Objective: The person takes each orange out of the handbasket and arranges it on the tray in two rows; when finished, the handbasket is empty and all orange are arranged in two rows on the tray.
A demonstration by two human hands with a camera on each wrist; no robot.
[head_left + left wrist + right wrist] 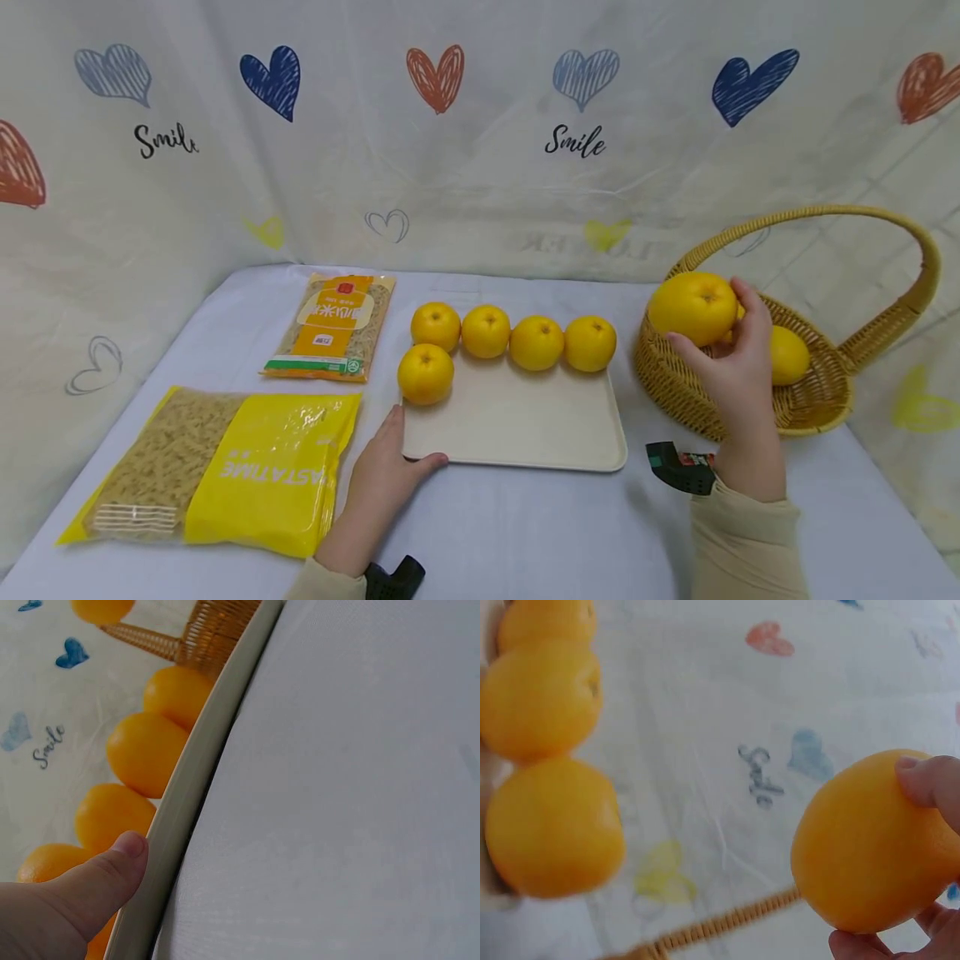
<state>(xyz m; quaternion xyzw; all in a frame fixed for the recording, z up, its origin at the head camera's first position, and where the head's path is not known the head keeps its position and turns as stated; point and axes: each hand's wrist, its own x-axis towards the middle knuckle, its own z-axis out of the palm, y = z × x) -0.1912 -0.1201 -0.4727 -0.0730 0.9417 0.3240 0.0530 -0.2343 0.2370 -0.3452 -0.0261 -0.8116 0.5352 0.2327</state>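
Observation:
My right hand point(738, 379) grips an orange point(693, 308) above the left side of a wicker basket point(675, 392); thumb and fingers hold it from opposite sides in the right wrist view. Inside the basket, another orange point(789, 355) shows, and part of one more peeks out behind the held one. A cream tray point(525, 425) bears several oranges: a row along its back edge and one orange point(425, 374) in front of that row's left end. At the tray's near left corner rests my left hand point(386, 462), fingers extended along the side, thumb point(112, 874) lying on the rim.
Left of the tray lies a yellow pasta bag point(262, 475). Behind it is a smaller orange-labelled bag point(330, 325) of grain-like food. The basket's tall handle point(817, 212) arches over its top. A white curtain point(480, 167) printed with hearts hangs behind the table.

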